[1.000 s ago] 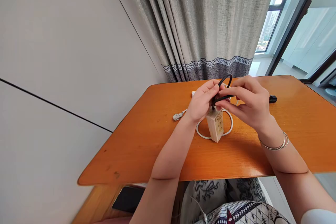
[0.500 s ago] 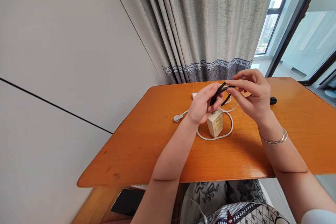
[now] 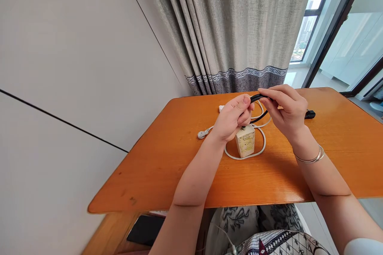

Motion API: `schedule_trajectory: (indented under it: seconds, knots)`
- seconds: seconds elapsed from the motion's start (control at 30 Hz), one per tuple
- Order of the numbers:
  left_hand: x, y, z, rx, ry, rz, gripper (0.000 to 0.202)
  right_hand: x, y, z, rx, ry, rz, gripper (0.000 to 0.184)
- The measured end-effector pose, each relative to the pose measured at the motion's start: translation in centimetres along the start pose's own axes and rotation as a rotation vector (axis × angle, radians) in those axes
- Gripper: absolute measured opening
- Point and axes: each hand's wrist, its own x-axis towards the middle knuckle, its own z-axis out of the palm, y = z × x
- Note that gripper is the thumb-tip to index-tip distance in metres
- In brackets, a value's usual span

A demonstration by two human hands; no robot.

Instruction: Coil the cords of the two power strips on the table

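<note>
A small cream power strip [image 3: 245, 145] stands on the orange wooden table [image 3: 179, 159]. A black cord [image 3: 261, 116] rises from its top and loops up between both hands. My left hand [image 3: 231, 117] is closed, pinching the cord just above the strip. My right hand [image 3: 284, 111] grips the folded part of the same cord with thumb and fingers, a little higher and to the right. The cord's black plug [image 3: 310, 114] lies on the table behind my right hand. A white cable [image 3: 239, 156] curls on the table around the strip, its white connector [image 3: 202, 133] lying to the left.
A grey wall runs along the left. A grey curtain [image 3: 233, 28] hangs behind the table's far edge, with a glass door at the right. A black phone [image 3: 145, 229] lies on a lower ledge at the near left. Patterned fabric covers my lap below.
The tall loop of black cord has been folded down flatter between my hands. My right hand shifted slightly right and the power strip settled upright on the table.
</note>
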Motion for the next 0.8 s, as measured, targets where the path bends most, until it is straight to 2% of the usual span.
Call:
schedule_trajectory:
  seconds: [0.2,0.33,0.5,0.67,0.8]
  knots:
    - [-0.1,0.7,-0.1,0.006,-0.060,-0.109,0.040,-0.2,-0.3,0.2,0.078,0.012,-0.012,0.028]
    - [-0.2,0.9,0.2,-0.056,-0.050,-0.175,0.042,-0.1,-0.4,0.1,0.122,0.004,0.028,0.030]
    - [-0.5,1.5,0.6,-0.172,0.024,-0.213,0.047,0.0,0.0,0.1,0.187,-0.011,0.046,0.038]
    - [-0.6,2.3,0.8,-0.270,0.103,-0.244,0.051,-0.1,0.4,0.5,0.192,-0.119,0.107,0.045]
    - [-0.7,2.7,0.8,-0.325,0.180,-0.200,0.051,-0.3,0.7,1.0,0.167,-0.215,0.155,0.048]
